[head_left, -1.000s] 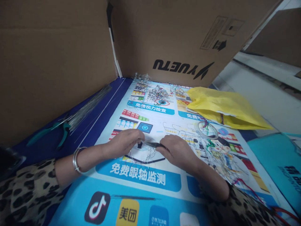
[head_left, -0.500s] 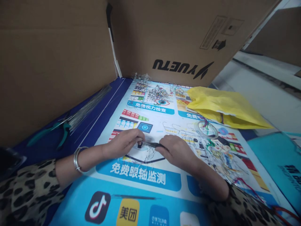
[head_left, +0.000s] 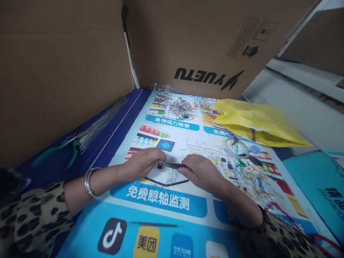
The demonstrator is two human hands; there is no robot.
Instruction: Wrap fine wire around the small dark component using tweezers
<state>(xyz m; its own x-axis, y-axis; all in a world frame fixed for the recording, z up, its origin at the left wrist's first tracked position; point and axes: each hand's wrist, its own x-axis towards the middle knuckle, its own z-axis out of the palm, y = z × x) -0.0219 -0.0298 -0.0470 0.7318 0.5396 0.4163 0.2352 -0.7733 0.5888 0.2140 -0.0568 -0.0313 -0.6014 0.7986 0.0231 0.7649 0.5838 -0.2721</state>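
My left hand (head_left: 146,163) is closed in a pinch over the printed sheet, seemingly on a thin wire (head_left: 172,176) whose fine loops spread below and between my hands. What lies right between the fingertips is mostly hidden. My right hand (head_left: 200,172) is wrapped around dark, slim-tipped tweezers (head_left: 174,165). Their tips point left and come close to my left fingertips; whether they touch the wire I cannot tell. A small black bit (head_left: 159,166) shows just under my left fingertips.
Cardboard walls (head_left: 188,43) stand behind and to the left. Teal-handled pliers (head_left: 73,154) and a bundle of straight wires (head_left: 103,120) lie at left. Tangled wire (head_left: 181,104) lies at the back. At right are a tape roll (head_left: 236,147), a yellow bag (head_left: 258,120) and a teal bag (head_left: 313,179).
My left hand has shifted very slightly right and down. My right hand keeps nearly the same place, the tweezers still pointing at my left fingertips.
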